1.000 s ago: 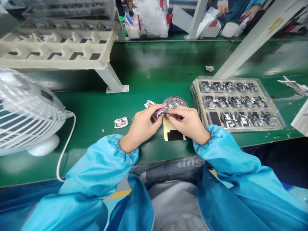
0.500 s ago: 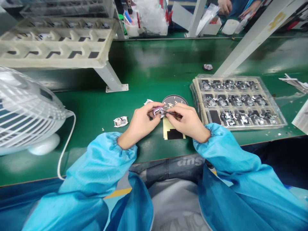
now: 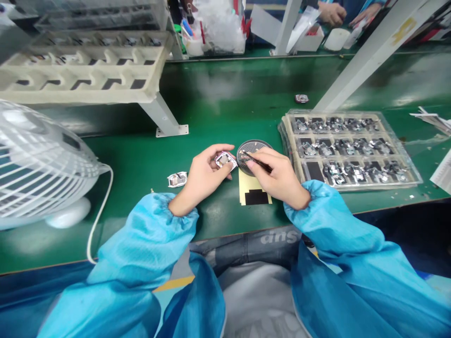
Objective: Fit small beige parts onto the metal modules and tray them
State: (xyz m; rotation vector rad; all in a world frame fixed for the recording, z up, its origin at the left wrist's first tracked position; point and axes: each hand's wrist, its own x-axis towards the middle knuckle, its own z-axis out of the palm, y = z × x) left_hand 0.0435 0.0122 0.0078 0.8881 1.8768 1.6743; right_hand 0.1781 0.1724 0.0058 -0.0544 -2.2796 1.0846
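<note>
My left hand (image 3: 208,170) is closed around a small watch-like case (image 3: 224,160) with a purplish-red rim, its whitish inside facing up. Dark tweezers (image 3: 259,162) are pinched in my right hand (image 3: 276,174), their tips over a round dark perforated dish (image 3: 252,144). Small pale bits lie in that dish, partly covered by my fingers. Just below it is a yellow sheet (image 3: 244,190) bearing a black patch (image 3: 256,197). To the left of my left hand, a separate silvery-white case part (image 3: 177,179) rests on the green table.
On the right stands a stacked clear-lidded tray (image 3: 359,186) of small electronic parts. A white fan (image 3: 42,164) with its cord is at left, below a shelf holding a beige tray (image 3: 105,96). Another small case (image 3: 301,98) lies farther back. Across the bench, a co-worker's hands (image 3: 333,13) show.
My hands have moved apart. The tweezers have left the case and swung over the round dish. My left hand has tilted the case so its inside shows.
</note>
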